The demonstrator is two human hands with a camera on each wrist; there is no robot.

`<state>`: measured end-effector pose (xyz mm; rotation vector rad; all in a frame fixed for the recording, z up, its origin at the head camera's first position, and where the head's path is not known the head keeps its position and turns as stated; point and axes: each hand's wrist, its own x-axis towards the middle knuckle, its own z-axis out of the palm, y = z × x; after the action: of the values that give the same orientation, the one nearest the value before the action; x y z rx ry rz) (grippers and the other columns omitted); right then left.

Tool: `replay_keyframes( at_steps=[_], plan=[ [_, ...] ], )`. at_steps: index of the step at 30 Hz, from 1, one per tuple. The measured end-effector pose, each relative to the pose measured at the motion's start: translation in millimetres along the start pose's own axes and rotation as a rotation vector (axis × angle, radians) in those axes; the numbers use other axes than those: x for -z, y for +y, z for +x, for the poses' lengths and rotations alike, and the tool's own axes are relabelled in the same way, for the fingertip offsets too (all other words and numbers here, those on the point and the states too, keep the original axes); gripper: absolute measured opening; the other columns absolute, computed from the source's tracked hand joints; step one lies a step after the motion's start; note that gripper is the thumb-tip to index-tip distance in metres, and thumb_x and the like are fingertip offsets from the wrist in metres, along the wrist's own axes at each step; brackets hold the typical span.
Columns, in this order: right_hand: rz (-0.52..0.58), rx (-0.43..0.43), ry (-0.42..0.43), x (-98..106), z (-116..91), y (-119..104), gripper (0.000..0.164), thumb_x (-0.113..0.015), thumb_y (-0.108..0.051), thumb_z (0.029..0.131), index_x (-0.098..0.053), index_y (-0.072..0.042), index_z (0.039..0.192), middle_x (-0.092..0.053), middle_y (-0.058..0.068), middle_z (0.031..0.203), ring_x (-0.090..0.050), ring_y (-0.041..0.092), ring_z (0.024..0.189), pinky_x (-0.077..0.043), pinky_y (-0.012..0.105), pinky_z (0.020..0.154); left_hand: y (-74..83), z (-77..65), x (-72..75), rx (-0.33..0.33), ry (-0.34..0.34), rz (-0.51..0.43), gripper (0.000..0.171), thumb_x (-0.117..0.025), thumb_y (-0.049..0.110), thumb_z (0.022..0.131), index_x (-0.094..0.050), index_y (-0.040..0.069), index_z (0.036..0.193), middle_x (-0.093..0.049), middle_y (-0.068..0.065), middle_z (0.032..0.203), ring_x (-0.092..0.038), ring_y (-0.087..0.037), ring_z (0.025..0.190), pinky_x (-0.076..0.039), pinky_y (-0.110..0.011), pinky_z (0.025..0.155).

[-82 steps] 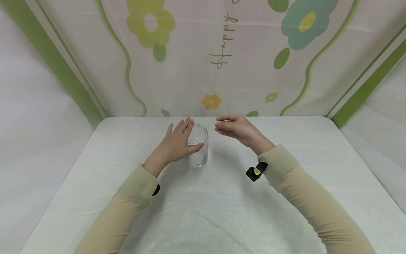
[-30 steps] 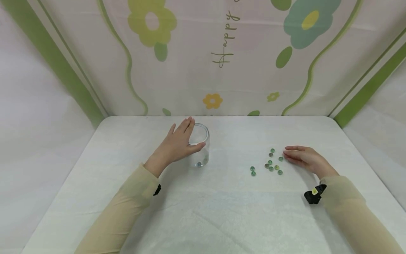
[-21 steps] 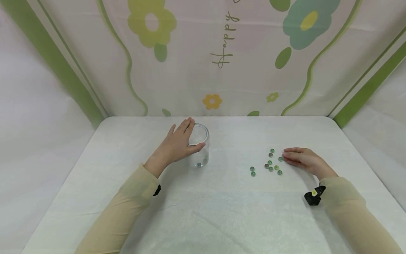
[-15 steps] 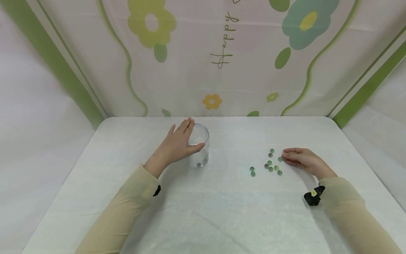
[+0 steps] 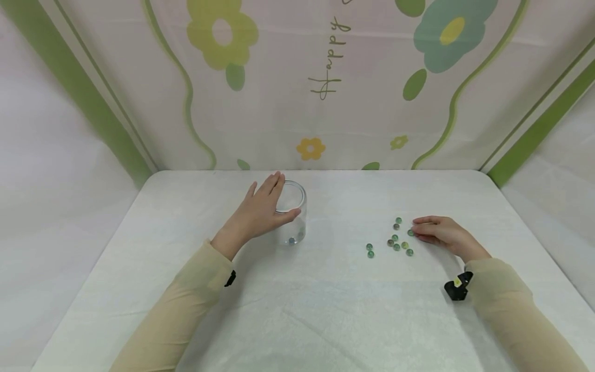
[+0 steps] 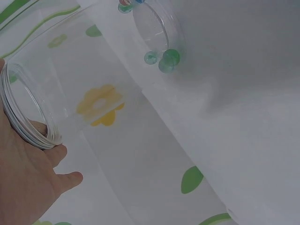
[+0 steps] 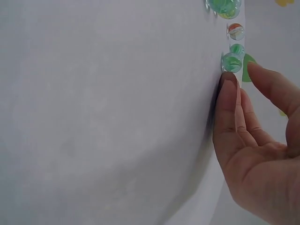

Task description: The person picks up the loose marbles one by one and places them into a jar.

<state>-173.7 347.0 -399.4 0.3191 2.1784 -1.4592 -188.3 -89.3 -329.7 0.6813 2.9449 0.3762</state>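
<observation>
A clear glass jar [image 5: 301, 219] stands upright near the table's far edge, with several marbles inside at its base, also visible in the left wrist view. My left hand [image 5: 254, 213] holds the jar by its rim from the left, thumb along the near side and fingers at the back. To the right, several green-tinted glass marbles [image 5: 396, 247] lie loosely scattered on the table. My right hand [image 5: 446, 235] is low beside them. Its fingertips are right at a green marble [image 7: 232, 62], and the thumb stands apart from the fingers.
A white cloth covers the table [image 5: 297, 310]. Behind its far edge hangs a curtain [image 5: 362, 119] printed with flowers and lettering. Two marbles [image 5: 370, 250] lie a little left of the main group. Each wrist wears a small black camera.
Since the oldest frame, my right hand has gone from beside the jar to the right. Marbles now show on the table and in the jar. Lately the right hand has edged left; the left stays.
</observation>
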Motion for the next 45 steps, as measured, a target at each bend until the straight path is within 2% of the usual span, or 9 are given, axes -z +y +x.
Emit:
replay_keyframes(
  at_steps=[16, 26, 37, 41, 45],
  plan=[
    [-0.172, 0.014, 0.034, -6, -2, -7, 0.064, -0.066, -0.025, 0.090, -0.040, 0.007, 0.139, -0.062, -0.023, 0.084, -0.059, -0.007, 0.078, -0.052, 0.017, 0.074, 1.2, -1.7, 1.5, 0.009, -0.007, -0.013, 0.090, -0.040, 0.062, 0.093, -0.009, 0.003, 0.154, -0.008, -0.011, 0.162, -0.010, -0.025, 0.151, -0.008, -0.054, 0.121],
    [-0.235, 0.010, 0.073, -9, -2, -8, 0.059, -0.067, -0.023, 0.089, -0.045, 0.007, 0.134, -0.064, -0.022, 0.082, -0.059, -0.006, 0.076, -0.050, 0.017, 0.071, 1.0, -2.1, 1.4, 0.015, -0.010, -0.021, 0.090, -0.041, 0.062, 0.093, -0.009, 0.004, 0.154, -0.008, -0.011, 0.162, -0.010, -0.024, 0.151, -0.008, -0.054, 0.121],
    [-0.152, -0.010, 0.071, -2, -1, -9, 0.066, -0.065, -0.030, 0.091, -0.039, 0.005, 0.141, -0.057, -0.025, 0.085, -0.057, -0.006, 0.080, -0.051, 0.017, 0.075, 1.2, -1.2, 0.8, 0.011, -0.008, -0.019, 0.090, -0.041, 0.062, 0.093, -0.009, 0.003, 0.153, -0.009, -0.011, 0.162, -0.011, -0.025, 0.151, -0.009, -0.054, 0.121],
    [-0.086, -0.003, 0.059, 3, -2, -11, 0.070, -0.065, -0.031, 0.091, -0.036, 0.006, 0.142, -0.058, -0.028, 0.082, -0.057, -0.008, 0.080, -0.050, 0.015, 0.076, 1.5, -1.0, 0.8, 0.009, -0.006, -0.014, 0.090, -0.041, 0.061, 0.093, -0.010, 0.003, 0.153, -0.009, -0.011, 0.162, -0.011, -0.025, 0.151, -0.009, -0.055, 0.121],
    [0.001, 0.002, 0.042, 5, -3, -14, 0.066, -0.064, -0.028, 0.092, -0.036, 0.004, 0.142, -0.061, -0.027, 0.081, -0.060, -0.010, 0.081, -0.052, 0.015, 0.077, 1.3, -0.1, 0.4, 0.009, -0.005, -0.011, 0.089, -0.041, 0.061, 0.093, -0.010, 0.003, 0.153, -0.010, -0.011, 0.162, -0.011, -0.025, 0.151, -0.009, -0.055, 0.121]
  ],
)
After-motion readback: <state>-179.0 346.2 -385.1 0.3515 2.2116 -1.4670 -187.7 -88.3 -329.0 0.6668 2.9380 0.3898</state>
